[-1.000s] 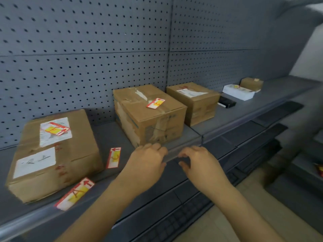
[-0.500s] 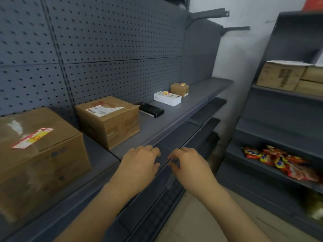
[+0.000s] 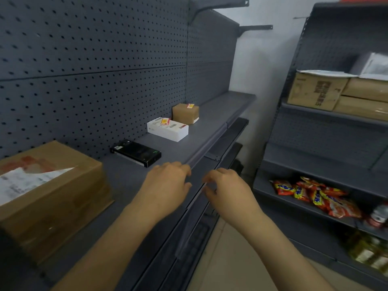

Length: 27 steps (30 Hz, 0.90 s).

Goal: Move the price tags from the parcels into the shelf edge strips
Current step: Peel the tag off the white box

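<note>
The pegboard (image 3: 94, 85) is dark grey, dotted with black holes. Brown parcel (image 3: 185, 113), white box (image 3: 168, 129), both carrying red-and-yellow tags (image 3: 190, 106).

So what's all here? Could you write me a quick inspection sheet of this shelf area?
Surface: grey shelf with pegboard back.
Job's things: price tag on white box; another price tag on small brown parcel; large parcel and black box show no tag; shelf edge strip shows no tags.
Clutter: nothing seen.
Hands: left hand and right hand at the strip's edge, fingers curled.
Cables: nothing seen.
Surroundings: side rack with cartons, snack packets.
</note>
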Available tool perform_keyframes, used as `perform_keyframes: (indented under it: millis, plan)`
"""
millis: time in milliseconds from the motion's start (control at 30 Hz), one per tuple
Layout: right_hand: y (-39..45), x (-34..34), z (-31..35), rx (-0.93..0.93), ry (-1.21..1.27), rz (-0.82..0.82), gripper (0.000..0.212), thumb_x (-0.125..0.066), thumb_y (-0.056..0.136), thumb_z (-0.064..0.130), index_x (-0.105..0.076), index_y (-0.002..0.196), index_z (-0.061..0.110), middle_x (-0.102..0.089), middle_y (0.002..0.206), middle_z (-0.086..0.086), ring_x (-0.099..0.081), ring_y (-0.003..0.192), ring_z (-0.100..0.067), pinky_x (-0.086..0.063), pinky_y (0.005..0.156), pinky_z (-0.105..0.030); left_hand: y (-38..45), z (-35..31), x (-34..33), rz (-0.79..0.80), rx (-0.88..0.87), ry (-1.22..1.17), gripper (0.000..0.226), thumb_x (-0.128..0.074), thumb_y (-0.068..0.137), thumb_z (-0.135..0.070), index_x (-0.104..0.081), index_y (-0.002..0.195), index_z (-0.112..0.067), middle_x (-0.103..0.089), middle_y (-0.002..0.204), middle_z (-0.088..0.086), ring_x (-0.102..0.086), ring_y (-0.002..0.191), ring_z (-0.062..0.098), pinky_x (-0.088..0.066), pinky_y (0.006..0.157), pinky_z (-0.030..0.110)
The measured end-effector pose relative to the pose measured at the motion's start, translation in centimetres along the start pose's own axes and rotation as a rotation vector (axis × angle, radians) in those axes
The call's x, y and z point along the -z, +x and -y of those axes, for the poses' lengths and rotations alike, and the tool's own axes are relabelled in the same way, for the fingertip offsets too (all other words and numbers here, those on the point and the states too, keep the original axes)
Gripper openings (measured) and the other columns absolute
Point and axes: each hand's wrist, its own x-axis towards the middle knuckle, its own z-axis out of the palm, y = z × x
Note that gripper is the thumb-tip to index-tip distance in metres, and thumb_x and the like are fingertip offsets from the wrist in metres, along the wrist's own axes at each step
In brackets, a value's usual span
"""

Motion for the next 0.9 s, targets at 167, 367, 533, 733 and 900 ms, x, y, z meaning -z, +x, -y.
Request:
perform_keyframes:
  millis: [167,367,533,733,900]
  plan:
    - [4.9,-0.6,-4.2,-0.035,0.007,-0.006,0.021,-0.054,0.091,0.025,-0.061,0.110,0.019,-0.062,0.107,-0.003,-0.052,0.105,-0.023,-0.047,0.078,-0.033,6.8,-0.2,-1.6,0.007,-0.002,-0.013,0.026,-0.055,0.091,-0.035,-0.056,0.114,-0.024,-0.062,0.114,0.000,-0.058,0.104,0.022,-0.044,0.085,0.034]
    - [11.0,-1.2,-10.5,-0.005,0.033,0.016,0.022,-0.053,0.092,0.025,-0.061,0.111,0.018,-0.062,0.108,-0.003,-0.051,0.106,-0.023,-0.050,0.082,-0.039,14.7,-1.0,-5.2,0.036,0.041,-0.019,0.024,-0.055,0.091,-0.035,-0.056,0.113,-0.025,-0.062,0.115,-0.002,-0.058,0.103,0.021,-0.045,0.085,0.034]
    - [16.2,-1.5,-16.0,0.045,0.061,0.048,0.022,-0.053,0.092,0.027,-0.060,0.112,0.020,-0.062,0.109,0.000,-0.050,0.108,-0.020,-0.049,0.085,-0.036,20.7,-1.6,-7.5,0.053,0.115,-0.018,0.025,-0.053,0.092,-0.035,-0.055,0.115,-0.025,-0.061,0.119,-0.003,-0.057,0.105,0.019,-0.044,0.086,0.031]
    - [22.5,-2.4,-20.5,0.116,0.089,0.048,0.017,-0.054,0.092,0.024,-0.062,0.105,0.019,-0.062,0.103,0.000,-0.053,0.100,-0.020,-0.051,0.079,-0.038,27.0,-1.3,-8.9,0.040,0.198,-0.003,0.022,-0.052,0.092,-0.035,-0.056,0.111,-0.024,-0.063,0.115,-0.003,-0.057,0.102,0.018,-0.047,0.085,0.033]
    - [28.1,-4.2,-22.5,0.166,0.103,0.089,0.015,-0.053,0.091,0.023,-0.062,0.102,0.019,-0.062,0.102,-0.002,-0.053,0.100,-0.021,-0.050,0.078,-0.038,32.0,0.6,-10.2,0.052,0.265,0.019,0.025,-0.050,0.093,-0.036,-0.054,0.116,-0.026,-0.061,0.120,-0.002,-0.056,0.107,0.020,-0.048,0.089,0.036]
